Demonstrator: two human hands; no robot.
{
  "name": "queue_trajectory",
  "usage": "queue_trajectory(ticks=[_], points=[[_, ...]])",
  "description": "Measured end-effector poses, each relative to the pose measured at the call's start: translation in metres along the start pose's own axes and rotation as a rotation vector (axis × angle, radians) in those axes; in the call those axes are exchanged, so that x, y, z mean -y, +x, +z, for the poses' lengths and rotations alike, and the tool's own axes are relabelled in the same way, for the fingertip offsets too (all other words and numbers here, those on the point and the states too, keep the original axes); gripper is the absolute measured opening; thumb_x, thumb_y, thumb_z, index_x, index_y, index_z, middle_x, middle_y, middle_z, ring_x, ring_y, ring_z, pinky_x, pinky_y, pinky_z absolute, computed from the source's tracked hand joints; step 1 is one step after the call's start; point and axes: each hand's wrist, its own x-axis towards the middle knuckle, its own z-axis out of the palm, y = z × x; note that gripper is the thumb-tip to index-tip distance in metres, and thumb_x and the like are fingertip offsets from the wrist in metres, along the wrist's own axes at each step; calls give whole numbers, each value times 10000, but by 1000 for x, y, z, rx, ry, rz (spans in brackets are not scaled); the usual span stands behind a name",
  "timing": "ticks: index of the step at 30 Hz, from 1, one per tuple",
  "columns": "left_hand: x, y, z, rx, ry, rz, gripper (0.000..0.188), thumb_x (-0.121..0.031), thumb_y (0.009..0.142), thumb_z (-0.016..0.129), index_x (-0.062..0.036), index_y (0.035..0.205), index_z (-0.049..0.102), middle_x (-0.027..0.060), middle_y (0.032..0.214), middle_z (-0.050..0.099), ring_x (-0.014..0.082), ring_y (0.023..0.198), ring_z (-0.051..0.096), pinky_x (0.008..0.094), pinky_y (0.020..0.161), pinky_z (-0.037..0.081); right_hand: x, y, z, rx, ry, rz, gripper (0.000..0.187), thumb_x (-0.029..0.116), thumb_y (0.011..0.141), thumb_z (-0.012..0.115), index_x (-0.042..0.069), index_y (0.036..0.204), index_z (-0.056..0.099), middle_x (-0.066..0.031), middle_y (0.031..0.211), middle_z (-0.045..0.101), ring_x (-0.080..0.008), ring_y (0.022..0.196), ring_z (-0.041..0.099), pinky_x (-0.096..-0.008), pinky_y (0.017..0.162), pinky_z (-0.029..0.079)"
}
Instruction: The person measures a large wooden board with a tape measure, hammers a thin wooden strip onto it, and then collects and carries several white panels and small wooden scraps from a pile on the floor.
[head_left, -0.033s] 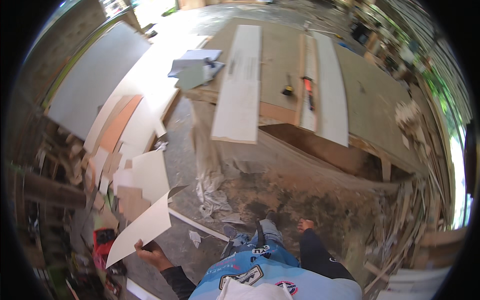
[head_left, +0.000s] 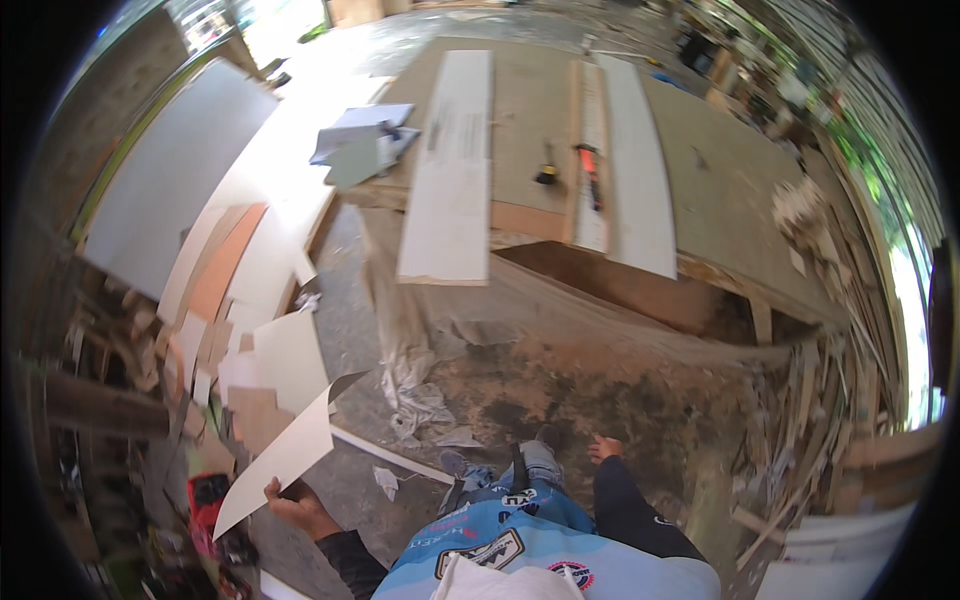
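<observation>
My left hand (head_left: 300,508) is closed on the lower edge of a thin, curved off-white sheet (head_left: 285,465), thumb on top. One corner of the sheet curls up toward the middle of the picture. On the other side of my body, my right hand (head_left: 604,449) hangs empty over the dusty floor, its fingers apart. Ahead, a large workbench (head_left: 530,120) bears a long white board (head_left: 450,170), and to its right lie a narrow wood-edged strip (head_left: 590,225) and a second white board (head_left: 640,170). A brush (head_left: 547,172) and a red-and-black cutter-like tool (head_left: 588,175) rest there too.
Off-cuts (head_left: 255,415) and sheets pile up on the left, beside a red object (head_left: 208,498). Folded papers (head_left: 365,145) sit at the bench's left corner. A crumpled cloth (head_left: 415,405) trails on the floor. Scrap wood sticks (head_left: 800,450) line the right side.
The bench and its boards have shifted slightly left in the picture as my view turns. My left hand still holds the sheet.
</observation>
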Motion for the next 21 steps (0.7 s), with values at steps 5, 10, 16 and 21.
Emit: queue_trajectory(ticks=[5,10,16,21], points=[[98,59,-39,40,823,180,313,-64,840,552,136,1079,558,213,1017,634,320,920,646,384,875,530,-86,19,-93,91,332,47,330,232,919,642,-1,1151,613,-137,908,699,-223,656,669,-364,523,513],[189,-51,18,261,1655,602,316,-85,803,583,162,997,614,256,958,670,334,799,666,372,765,547,-166,62,-248,-213,465,198,307,220,918,632,-1,1129,613,-141,906,701,-226,661,671,-369,527,519],[271,-134,97,-28,1662,275,207,-80,755,623,69,889,678,180,889,699,288,750,682,379,693,557,-124,112,-410,-352,768,149,351,228,901,647,-1,1164,606,-154,981,699,-232,776,685,-375,650,560],[336,-145,92,-160,1857,101,113,-55,738,639,-6,817,704,93,865,712,247,782,701,377,701,564,-15,175,-490,-292,918,17,400,218,925,641,-15,1243,575,-169,1074,682,-263,864,687,-394,710,579]])
